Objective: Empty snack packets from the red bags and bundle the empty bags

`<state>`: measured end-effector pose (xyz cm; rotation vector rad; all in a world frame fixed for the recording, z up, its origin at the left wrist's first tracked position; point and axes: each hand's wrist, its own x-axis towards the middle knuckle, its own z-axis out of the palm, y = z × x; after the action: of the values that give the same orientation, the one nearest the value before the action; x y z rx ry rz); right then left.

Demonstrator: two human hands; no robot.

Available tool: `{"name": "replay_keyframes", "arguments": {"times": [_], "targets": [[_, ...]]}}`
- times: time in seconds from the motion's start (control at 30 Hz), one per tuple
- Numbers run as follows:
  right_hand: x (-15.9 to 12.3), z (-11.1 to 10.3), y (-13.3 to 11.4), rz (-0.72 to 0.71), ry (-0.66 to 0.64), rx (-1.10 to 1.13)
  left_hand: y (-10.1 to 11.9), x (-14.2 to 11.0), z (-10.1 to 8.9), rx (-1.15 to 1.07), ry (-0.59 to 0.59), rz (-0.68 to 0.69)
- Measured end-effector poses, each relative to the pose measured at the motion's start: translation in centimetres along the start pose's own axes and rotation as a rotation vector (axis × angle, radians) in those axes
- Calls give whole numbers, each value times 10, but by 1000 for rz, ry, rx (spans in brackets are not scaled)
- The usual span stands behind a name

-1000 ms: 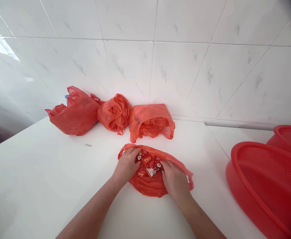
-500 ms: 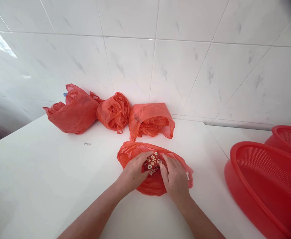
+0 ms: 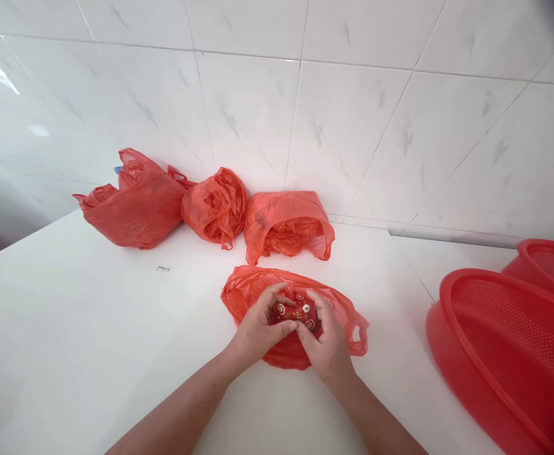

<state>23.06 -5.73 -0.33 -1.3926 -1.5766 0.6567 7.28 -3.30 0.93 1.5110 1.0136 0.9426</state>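
Note:
An open red plastic bag (image 3: 289, 361) lies spread on the white table, its handle loop out at the right. Over its middle are small dark red packets (image 3: 298, 313) printed with white flowers and gold characters; I cannot tell how many there are. My left hand (image 3: 264, 319) curls round the packets from the left, fingers at the back and thumb in front. From the right, my right hand (image 3: 325, 335) closes on them the same way. Both thumb tips almost meet at the front edge of the packets.
Along the tiled wall (image 3: 253, 120) sit a bulky red bag (image 3: 137, 212), a rounded red bag (image 3: 215, 208) and a flatter one (image 3: 289, 221). A large red plastic basket (image 3: 461, 335) stands at the right, another (image 3: 542, 253) behind it. A small scrap (image 3: 163, 268) lies on the table (image 3: 92, 316).
The packets have turned between my hands, so mostly flowers now face up. My thumbs have come together in front. The view has shifted slightly.

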Motion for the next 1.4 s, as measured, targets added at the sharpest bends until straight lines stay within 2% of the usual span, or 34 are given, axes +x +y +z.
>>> {"name": "replay_keyframes", "arguments": {"times": [0.1,0.33,0.47,0.63,0.73,0.83,1.07,1.27,1.4], "targets": [[-2,2,0,-61,1,-31,-4,2,-3,-112,-8,-33],[-5,4,3,-268,-21,-149,-4,-4,-6,-170,-18,-58],[-6,5,2,-341,-40,-158,-4,-8,-5,-107,10,-65],[-3,1,3,-290,31,-149,-9,-6,-9,33,126,2],[2,-5,6,-229,125,-138,-12,-2,-16,140,260,46],[6,-9,8,-221,224,-162,-14,1,-23,218,340,60],[4,-8,5,-198,191,-170,-17,4,-22,414,331,129],[4,-7,7,-207,194,-174,-17,4,-21,478,290,188],[3,-6,10,-221,189,-167,-15,5,-23,505,327,197]]}}
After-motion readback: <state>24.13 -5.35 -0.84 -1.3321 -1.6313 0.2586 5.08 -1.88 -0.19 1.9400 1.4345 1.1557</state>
